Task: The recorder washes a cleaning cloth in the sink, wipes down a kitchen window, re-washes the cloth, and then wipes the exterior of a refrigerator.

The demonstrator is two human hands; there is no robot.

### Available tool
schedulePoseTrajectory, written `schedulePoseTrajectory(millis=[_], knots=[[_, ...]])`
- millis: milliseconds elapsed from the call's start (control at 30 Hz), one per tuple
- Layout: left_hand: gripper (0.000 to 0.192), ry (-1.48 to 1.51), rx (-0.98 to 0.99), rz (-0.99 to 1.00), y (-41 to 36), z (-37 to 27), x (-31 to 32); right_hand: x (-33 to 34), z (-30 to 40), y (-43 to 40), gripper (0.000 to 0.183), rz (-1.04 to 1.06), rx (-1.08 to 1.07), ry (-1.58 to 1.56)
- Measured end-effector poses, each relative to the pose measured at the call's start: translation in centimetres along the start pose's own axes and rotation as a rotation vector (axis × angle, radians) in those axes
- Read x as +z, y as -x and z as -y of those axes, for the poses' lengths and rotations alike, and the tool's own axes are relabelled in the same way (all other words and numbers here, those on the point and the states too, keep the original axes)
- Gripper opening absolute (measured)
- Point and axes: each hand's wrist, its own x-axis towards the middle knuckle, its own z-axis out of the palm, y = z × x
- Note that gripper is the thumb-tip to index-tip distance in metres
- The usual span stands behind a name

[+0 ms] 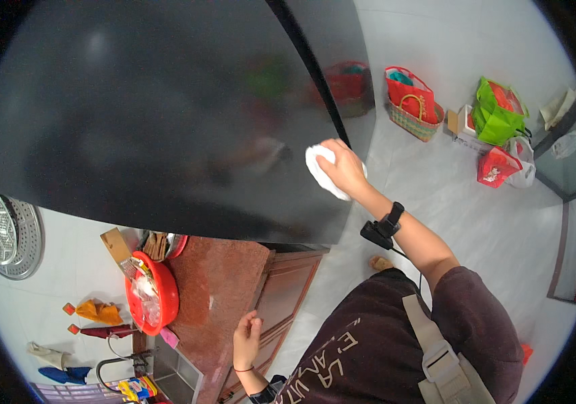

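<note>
A folded white cloth [321, 171] is in my right hand [342, 167], pressed against a large, dark, glossy panel [166, 126], close to its right edge and a black strip [318, 76] that runs along it. The panel looks like the front of a big appliance; its exact kind cannot be told. Fingers and thumb of my right hand bend over the cloth. My left hand [247, 339] hangs empty beside the reddish-brown countertop [217, 283], its fingers loosely bent and the thumb apart. A black device is strapped to my right wrist.
On the countertop stands a red plastic basin [169, 298] holding plastic bags, near a sink [174, 376] with a black faucet [111, 361]. Steamer racks [7, 232] and cloths [98, 312] hang on the wall. A woven basket [414, 121] and a green bag [495, 118] rest on the floor.
</note>
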Motion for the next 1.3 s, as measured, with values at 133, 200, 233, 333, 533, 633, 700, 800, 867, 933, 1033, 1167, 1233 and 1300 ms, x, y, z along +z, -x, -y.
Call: schedulePoseTrajectory(millis=[133,200,233,333,533,633,700,800,867,933,1033,1167,1233,1300], knots=[[0.031,-0.001,0.051,-0.047,-0.7,-1.4,2.3,0.5,1.4,-2.4,0.025,-0.072,-0.109,0.027],[0.032,-0.003,0.011,-0.047,-0.5,-1.7,3.1,0.9,1.7,-3.0,0.025,-0.095,-0.174,0.076],[0.032,0.005,-0.001,-0.053,-0.4,-1.5,3.4,1.0,1.7,-3.0,0.025,-0.080,-0.175,0.076],[0.032,-0.005,-0.042,-0.070,0.2,-0.3,3.7,1.2,1.5,-2.8,0.026,-0.042,-0.180,0.089],[0.031,0.062,-0.069,-0.093,0.7,0.3,3.7,2.3,1.6,-3.7,0.027,-0.164,-0.352,-0.010],[0.031,-0.053,-0.038,-0.087,0.3,0.5,3.4,3.8,1.0,-3.0,0.032,-0.136,-0.343,0.103],[0.031,-0.043,-0.047,-0.085,0.2,0.1,3.5,3.9,0.9,-2.9,0.034,-0.138,-0.349,0.095],[0.031,-0.092,-0.006,-0.028,-0.8,-0.1,3.3,2.7,2.2,-3.1,0.026,-0.016,-0.328,0.131],[0.031,-0.109,0.016,0.003,-1.3,-1.4,3.6,1.5,1.2,-2.8,0.024,0.106,-0.303,0.174],[0.031,-0.102,0.007,0.086,-2.3,-2.7,3.6,0.9,-0.2,-2.2,0.021,0.139,-0.288,0.126],[0.032,-0.105,0.066,0.084,-3.1,-2.2,3.6,-0.3,-1.7,-1.2,0.025,0.096,0.030,-0.018],[0.030,-0.149,0.135,0.016,-3.1,-1.4,3.9,-0.9,-0.2,-3.2,0.028,-0.075,-0.138,-0.080],[0.031,-0.145,0.121,0.022,-2.7,-0.4,3.6,-0.8,1.8,-4.9,0.029,-0.142,-0.225,-0.054],[0.031,-0.130,0.101,0.003,-2.2,0.3,3.4,-0.4,3.2,-6.5,0.031,-0.156,-0.278,0.015]])
